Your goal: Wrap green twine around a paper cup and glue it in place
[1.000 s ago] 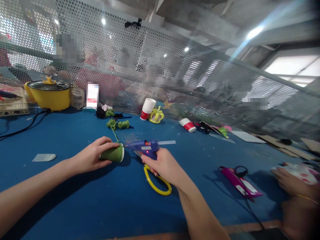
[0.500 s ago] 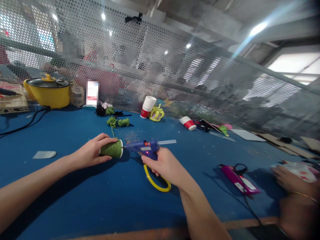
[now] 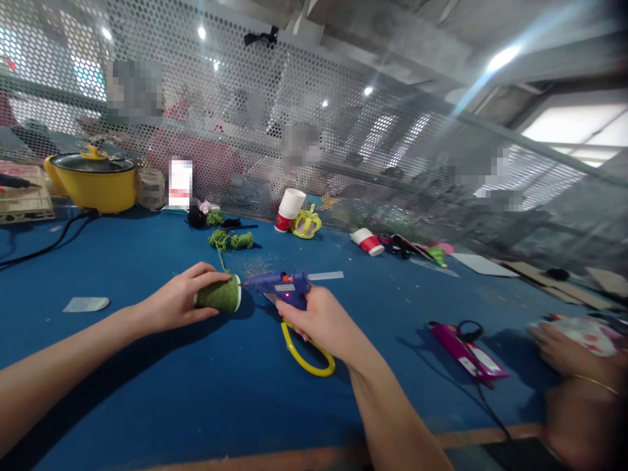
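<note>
Head view: the left hand [image 3: 179, 302] lies on the blue table [image 3: 147, 392] with its fingers curled over a cup [image 3: 219, 295] that is wrapped in green yarn and turned on its side. The thumb sits below the cup and the fingers on top, so the cup is clasped at its closed end while its white rim points right, clear of the hand.

The right hand [image 3: 318, 320] is closed round the handle of a blue glue gun [image 3: 280, 286], finger at the trigger. The gun's body sticks out above and to the left of the fist, and its nozzle reaches the cup's rim; whether tip and rim actually touch cannot be told. A clear glue stick [image 3: 325, 275] juts from the back of the gun toward the right. A small red light shows on the gun's side.

A yellow loop [image 3: 307, 356] lies on the table just below the right hand, partly hidden by it. A strand of green yarn [image 3: 230, 241] runs from the cup back to a loose bundle farther up the table.

Near the mesh screen [image 3: 294, 118] stand a yellow pot [image 3: 93, 180], a white-and-red paper cup [image 3: 289, 209] and a second such cup [image 3: 367, 241] lying on its side. A magenta packet [image 3: 468, 353] lies to the right. At the right edge another person's hand [image 3: 564, 356], blurred, rests by some printed material.
</note>
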Available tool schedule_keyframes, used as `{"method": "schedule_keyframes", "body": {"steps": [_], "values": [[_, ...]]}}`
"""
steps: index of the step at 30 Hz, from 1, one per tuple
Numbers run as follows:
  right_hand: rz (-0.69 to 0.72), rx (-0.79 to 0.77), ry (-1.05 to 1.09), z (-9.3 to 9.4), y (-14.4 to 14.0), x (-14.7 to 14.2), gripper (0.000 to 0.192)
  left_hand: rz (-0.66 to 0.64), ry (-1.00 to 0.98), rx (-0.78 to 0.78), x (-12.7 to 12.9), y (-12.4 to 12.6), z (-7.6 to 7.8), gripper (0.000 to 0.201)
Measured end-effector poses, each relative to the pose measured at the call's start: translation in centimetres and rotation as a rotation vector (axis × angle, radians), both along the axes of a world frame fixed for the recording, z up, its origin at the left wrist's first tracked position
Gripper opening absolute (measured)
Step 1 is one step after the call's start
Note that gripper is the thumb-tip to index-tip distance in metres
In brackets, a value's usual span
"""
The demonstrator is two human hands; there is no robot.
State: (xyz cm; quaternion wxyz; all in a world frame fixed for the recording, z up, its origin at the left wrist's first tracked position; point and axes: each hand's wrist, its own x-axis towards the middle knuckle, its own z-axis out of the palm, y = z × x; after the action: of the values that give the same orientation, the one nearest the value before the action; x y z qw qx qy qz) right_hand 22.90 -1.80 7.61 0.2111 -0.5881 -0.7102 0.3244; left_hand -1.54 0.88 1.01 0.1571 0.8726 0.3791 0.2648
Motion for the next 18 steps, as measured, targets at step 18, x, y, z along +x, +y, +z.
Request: {"method": "schedule_keyframes", "body": {"steps": [18], "values": [[-0.008,-0.002,-0.028,-0.02,0.79,-0.76,0.013,-0.05,0.028,0.098,-0.04,0.0,-0.54,0.047]]}}
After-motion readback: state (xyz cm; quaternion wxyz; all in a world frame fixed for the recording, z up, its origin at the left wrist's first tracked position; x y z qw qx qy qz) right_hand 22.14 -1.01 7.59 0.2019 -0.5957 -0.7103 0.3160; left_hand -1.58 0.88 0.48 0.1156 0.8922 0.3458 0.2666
